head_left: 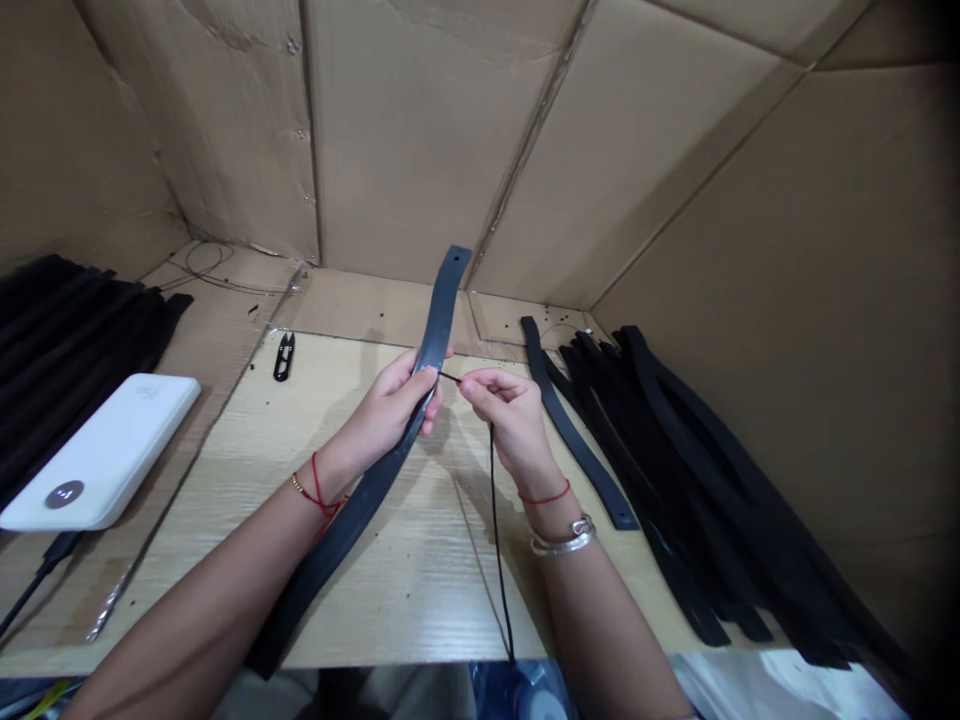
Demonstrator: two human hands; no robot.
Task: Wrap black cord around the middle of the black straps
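Note:
My left hand [401,405] is closed around the middle of a long, flat black strap [441,310], thumb pressed on its face. The strap's far end has a small hole and points up toward the cardboard wall; its near end runs along my left forearm to the table edge. My right hand [508,410] pinches a thin black cord [493,520] just to the right of the strap. A short length of cord spans from my right fingertips to my left thumb, and the rest hangs down past the table's front edge. Whether the cord passes through the strap is hidden by my thumb.
Black thread snips [284,357] lie left of my hands. A white power bank [105,450] with a cable rests beside a pile of black straps [75,340]. More straps [675,470] lie at the right. Cardboard walls [420,130] enclose the back and sides of the table [420,590].

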